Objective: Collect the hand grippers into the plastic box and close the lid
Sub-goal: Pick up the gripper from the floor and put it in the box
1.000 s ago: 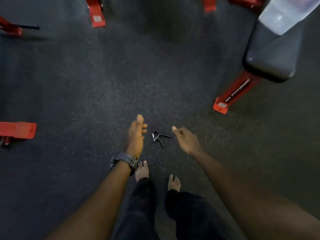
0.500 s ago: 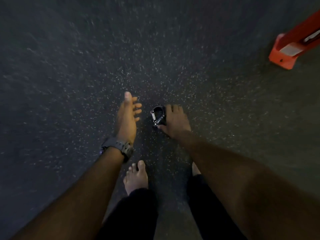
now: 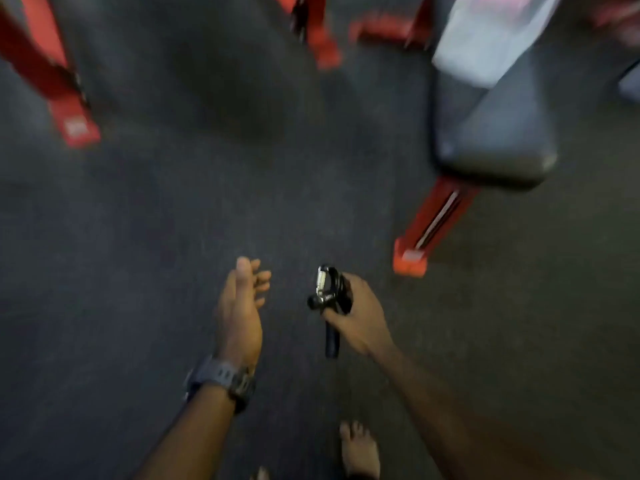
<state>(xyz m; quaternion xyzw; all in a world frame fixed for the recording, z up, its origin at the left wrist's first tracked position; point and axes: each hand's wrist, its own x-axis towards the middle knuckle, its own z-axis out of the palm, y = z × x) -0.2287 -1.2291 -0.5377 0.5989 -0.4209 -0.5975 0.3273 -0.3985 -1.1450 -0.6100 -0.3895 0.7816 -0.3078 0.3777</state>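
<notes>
A black hand gripper (image 3: 328,299) with a metal spring hangs above the dark gym floor, and my right hand (image 3: 360,315) is closed around one of its handles. The other handle points down toward me. My left hand (image 3: 240,306), with a dark watch on its wrist, is held out beside it, fingers apart and holding nothing. A translucent plastic box (image 3: 491,39) rests on a bench at the upper right; the blur hides its contents and its lid.
A black padded bench (image 3: 491,143) on a red frame (image 3: 433,226) stands to the right. Red machine legs (image 3: 74,126) stand at the upper left and top centre (image 3: 322,39). My bare foot (image 3: 358,448) is on the speckled floor below.
My right hand has closed on the hand gripper and lifted it off the floor. The view has risen and tilted up, so the bench and box show again.
</notes>
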